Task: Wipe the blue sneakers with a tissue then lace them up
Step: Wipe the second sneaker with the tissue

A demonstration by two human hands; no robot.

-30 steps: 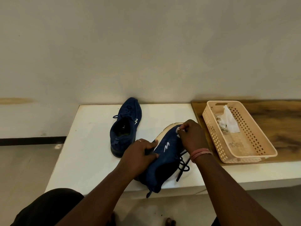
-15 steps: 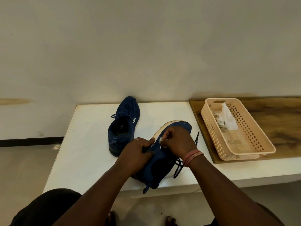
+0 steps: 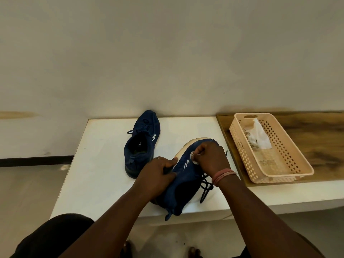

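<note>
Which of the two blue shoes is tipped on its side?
The near sneaker, held in both hands, is tipped so its white sole edge shows. The far sneaker sits upright on the white table, untouched.

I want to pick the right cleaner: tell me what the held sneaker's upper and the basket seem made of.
Held sneaker: the upper looks like matte knit or mesh fabric, finely textured with no shine; the sole rim looks like pale rubber or foam. Basket: apparently moulded plastic, smooth peach walls pierced by regular square holes.

No legible text or numbers. Only marks: a white zigzag logo on the side of each sneaker, far sneaker (image 3: 142,140), near sneaker (image 3: 186,175).
</note>
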